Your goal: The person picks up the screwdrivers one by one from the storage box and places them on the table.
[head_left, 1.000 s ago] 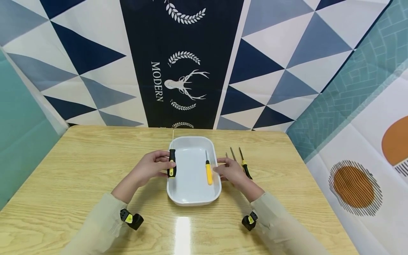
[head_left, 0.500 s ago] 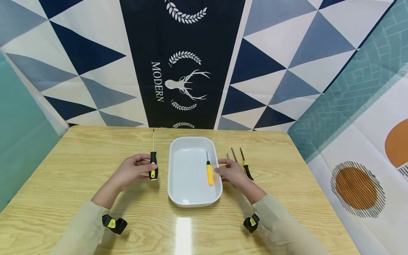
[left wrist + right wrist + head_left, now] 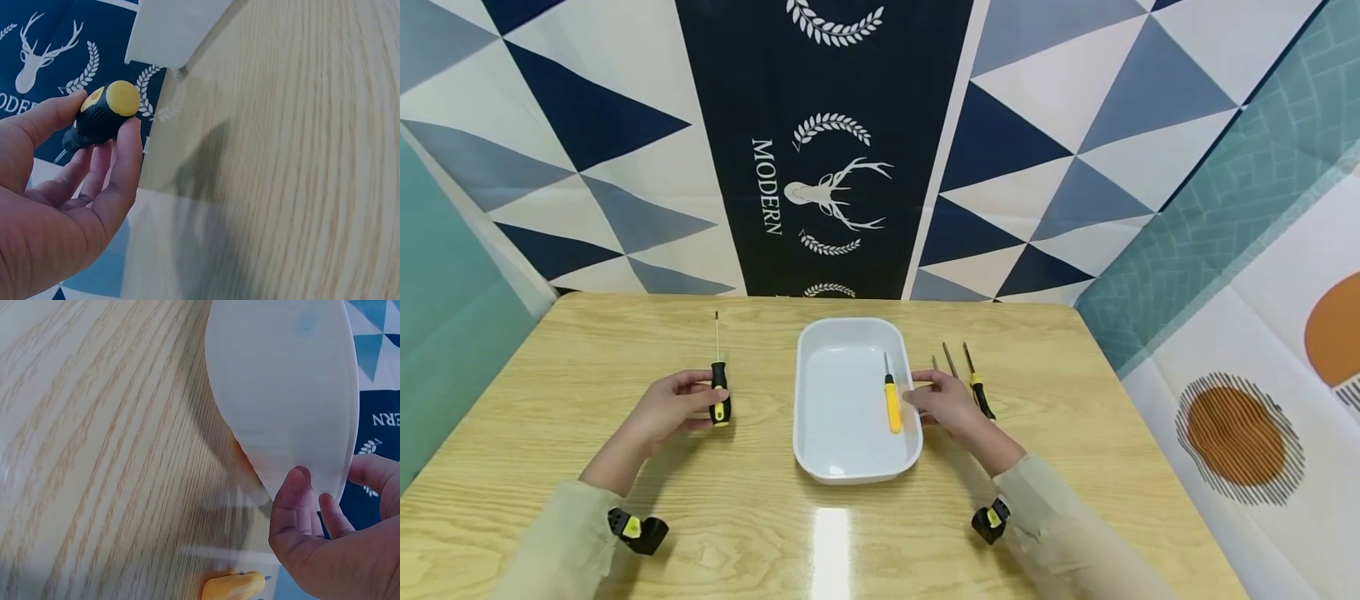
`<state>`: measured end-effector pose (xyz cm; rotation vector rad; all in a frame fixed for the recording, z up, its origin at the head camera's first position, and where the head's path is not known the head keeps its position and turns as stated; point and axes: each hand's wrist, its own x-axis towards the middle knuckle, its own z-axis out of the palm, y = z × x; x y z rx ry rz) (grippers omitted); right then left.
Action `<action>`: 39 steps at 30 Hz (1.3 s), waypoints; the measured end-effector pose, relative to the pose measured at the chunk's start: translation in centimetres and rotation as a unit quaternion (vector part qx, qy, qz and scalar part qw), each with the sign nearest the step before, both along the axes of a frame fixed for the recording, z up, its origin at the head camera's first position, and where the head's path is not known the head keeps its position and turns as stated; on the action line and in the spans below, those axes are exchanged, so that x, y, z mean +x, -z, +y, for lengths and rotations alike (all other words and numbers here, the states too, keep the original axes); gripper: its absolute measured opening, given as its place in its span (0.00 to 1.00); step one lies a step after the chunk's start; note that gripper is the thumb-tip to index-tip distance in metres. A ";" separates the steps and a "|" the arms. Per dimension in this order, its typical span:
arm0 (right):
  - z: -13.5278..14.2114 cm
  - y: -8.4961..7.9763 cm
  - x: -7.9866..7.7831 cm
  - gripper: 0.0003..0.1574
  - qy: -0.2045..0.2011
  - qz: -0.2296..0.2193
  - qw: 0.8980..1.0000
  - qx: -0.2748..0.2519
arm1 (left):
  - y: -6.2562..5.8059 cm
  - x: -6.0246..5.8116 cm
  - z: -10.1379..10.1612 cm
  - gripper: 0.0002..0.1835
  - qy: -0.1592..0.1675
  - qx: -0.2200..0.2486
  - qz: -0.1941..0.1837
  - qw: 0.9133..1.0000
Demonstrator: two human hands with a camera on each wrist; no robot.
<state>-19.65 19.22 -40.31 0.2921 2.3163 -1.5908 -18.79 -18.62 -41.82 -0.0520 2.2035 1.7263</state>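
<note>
My left hand [image 3: 666, 410] pinches the black and yellow handle of a screwdriver [image 3: 720, 400] between thumb and fingers, left of the white tray [image 3: 831, 458]. Its thin shaft points toward the back of the table. In the left wrist view the yellow end of the handle [image 3: 122, 99] faces the camera, and a shadow falls on the wood below. My right hand [image 3: 951, 408] grips the tray's right edge, thumb over the rim and fingers against the outer wall [image 3: 287, 394]. Inside the tray, near that side, lies a small screwdriver with a yellow handle [image 3: 892, 407].
Right of the tray lie several more screwdrivers, one with a black and yellow handle [image 3: 978, 393]; my right hand partly hides others. A yellow handle [image 3: 232, 586] shows in the right wrist view. A patterned cloth wall [image 3: 827, 167] borders the wooden table's [image 3: 760, 533] back edge.
My left hand has carried the screwdriver leftward, from over the tray's left rim to well beside the tray. My right hand stays on the tray, which has hardly moved.
</note>
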 end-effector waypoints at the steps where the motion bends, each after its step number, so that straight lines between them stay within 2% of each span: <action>1: 0.0 -0.1 0.0 0.28 -0.002 0.001 1.000 0.001 | 0.1 0.0 -0.1 0.41 -0.001 -0.003 -0.001 1.000; 4: 0.2 0.6 -0.4 0.28 -0.004 0.005 1.000 0.000 | 0.2 -0.1 -0.5 0.41 0.000 -0.009 -0.003 1.000; 10: 0.3 0.9 -0.6 0.28 -0.002 -0.001 1.000 0.002 | 0.4 -0.2 -1.4 0.41 -0.002 -0.019 -0.010 1.000; 30: 0.5 1.2 -0.6 0.28 -0.002 0.007 1.000 0.000 | 0.0 -0.1 -3.4 0.37 -0.002 -0.069 -0.038 0.997; 39: 0.4 1.1 -0.6 0.27 0.001 0.007 1.000 0.001 | 0.2 -0.3 -4.2 0.36 -0.018 -0.098 -0.060 0.993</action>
